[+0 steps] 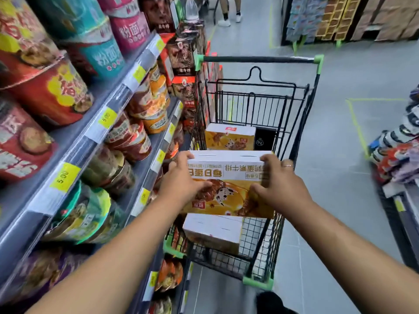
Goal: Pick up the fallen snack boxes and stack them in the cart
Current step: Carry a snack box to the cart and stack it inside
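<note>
gripping the orange-and-white cardboard snack box (229,184) at frame centre by both ends, the left hand (181,177) and right hand (278,184) hold it level above the black wire shopping cart (258,59), probably to set it flat on the matching box (213,232) lower in frame.

Lower box (212,231) partly behind held box (229,177)

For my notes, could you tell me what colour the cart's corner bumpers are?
The bumpers are light green; the head view shows them best.
</note>
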`<state>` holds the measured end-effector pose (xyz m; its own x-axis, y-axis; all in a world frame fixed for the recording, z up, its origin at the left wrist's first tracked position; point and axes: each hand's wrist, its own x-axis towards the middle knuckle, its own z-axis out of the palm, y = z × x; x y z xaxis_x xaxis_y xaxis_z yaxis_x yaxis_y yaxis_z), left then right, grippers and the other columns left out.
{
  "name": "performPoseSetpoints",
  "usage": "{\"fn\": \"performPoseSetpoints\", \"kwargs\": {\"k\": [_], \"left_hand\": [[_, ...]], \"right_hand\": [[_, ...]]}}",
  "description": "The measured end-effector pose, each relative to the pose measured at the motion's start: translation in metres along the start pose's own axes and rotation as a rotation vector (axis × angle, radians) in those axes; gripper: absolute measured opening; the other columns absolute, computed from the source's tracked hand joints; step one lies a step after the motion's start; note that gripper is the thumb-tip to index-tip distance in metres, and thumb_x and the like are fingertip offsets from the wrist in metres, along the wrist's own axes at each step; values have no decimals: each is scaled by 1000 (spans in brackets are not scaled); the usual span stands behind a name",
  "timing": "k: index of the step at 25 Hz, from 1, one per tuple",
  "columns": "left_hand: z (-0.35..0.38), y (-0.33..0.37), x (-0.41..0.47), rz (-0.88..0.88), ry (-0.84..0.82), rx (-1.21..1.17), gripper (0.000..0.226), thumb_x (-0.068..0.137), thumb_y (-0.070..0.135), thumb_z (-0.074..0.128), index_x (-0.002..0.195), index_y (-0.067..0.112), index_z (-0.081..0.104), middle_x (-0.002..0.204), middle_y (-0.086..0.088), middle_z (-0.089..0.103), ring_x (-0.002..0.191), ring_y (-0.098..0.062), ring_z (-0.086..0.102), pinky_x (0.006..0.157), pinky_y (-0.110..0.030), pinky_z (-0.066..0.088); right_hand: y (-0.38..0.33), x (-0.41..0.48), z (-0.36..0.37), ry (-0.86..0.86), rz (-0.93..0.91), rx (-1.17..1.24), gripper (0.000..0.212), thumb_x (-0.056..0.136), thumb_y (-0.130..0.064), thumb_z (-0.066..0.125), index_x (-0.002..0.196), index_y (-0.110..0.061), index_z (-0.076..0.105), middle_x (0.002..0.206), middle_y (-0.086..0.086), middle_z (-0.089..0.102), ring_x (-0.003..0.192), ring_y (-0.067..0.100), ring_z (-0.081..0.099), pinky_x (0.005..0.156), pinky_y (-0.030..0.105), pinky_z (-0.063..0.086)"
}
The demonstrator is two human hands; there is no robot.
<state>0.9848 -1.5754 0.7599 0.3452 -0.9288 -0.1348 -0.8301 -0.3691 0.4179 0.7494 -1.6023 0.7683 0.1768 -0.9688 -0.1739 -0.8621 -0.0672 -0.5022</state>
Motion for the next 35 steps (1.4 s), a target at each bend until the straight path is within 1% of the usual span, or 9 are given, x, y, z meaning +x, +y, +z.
{"fn": "performPoseSetpoints", "kwargs": {"k": [6,10,15,18,20,24,27,32,35], "left_hand": [[30,9,87,-36,-79,10,63,72,43,81,110,28,34,111,-5,48,97,-27,55,68,-32,40],[57,5,144,-42,-98,34,63,70,43,82,103,28,30,114,-10,51,98,-31,55,74,-36,46],[88,-13,213,-66,-148,92,61,75,39,80,103,28,28,118,-13,48,103,-34,53,77,-38,43],[110,-23,247,-24,-167,167,55,78,34,77,111,21,35,118,-16,51,107,-36,53,80,-36,42],[123,-27,262,-2,-190,190,49,84,23,71,119,17,38,121,-16,48,104,-38,55,76,-34,38],[155,-48,277,65,-334,329,52,87,5,58,130,19,34,135,-20,31,93,-39,55,80,-42,45],[165,-57,275,68,-333,378,52,88,4,54,133,17,30,131,-21,28,86,-36,50,81,-46,47],[161,-52,270,73,-396,458,59,89,15,62,137,15,26,129,-22,32,106,-38,49,83,-45,47],[149,-46,265,96,-461,440,63,90,30,65,139,16,27,138,-22,32,125,-39,39,94,-47,45]], "right_hand": [[21,95,17,-109,23,37,62,78,-36,72,128,-29,36,124,7,38,91,28,62,83,36,51],[34,145,44,-145,56,107,57,78,-35,72,122,-30,37,127,8,47,87,23,61,75,31,51],[29,193,85,-131,129,116,55,83,-25,68,130,-20,41,129,14,38,98,31,58,86,35,47],[30,221,111,-112,183,103,53,83,-23,65,130,-20,41,131,14,35,99,36,56,84,36,46],[34,235,127,-103,198,85,53,82,-22,64,129,-18,40,131,16,34,96,39,57,82,37,47],[43,250,163,-279,176,-7,62,80,-27,67,133,-19,34,142,21,26,94,41,59,82,39,50],[42,249,173,-331,185,-61,65,82,-26,63,137,-19,28,149,23,13,86,39,59,75,36,48],[39,241,168,-394,215,-91,68,84,-28,58,142,-22,24,154,19,6,102,40,60,87,41,50],[40,237,158,-444,226,-94,78,84,-33,60,148,-29,17,159,16,-1,118,39,53,99,41,46]]}}
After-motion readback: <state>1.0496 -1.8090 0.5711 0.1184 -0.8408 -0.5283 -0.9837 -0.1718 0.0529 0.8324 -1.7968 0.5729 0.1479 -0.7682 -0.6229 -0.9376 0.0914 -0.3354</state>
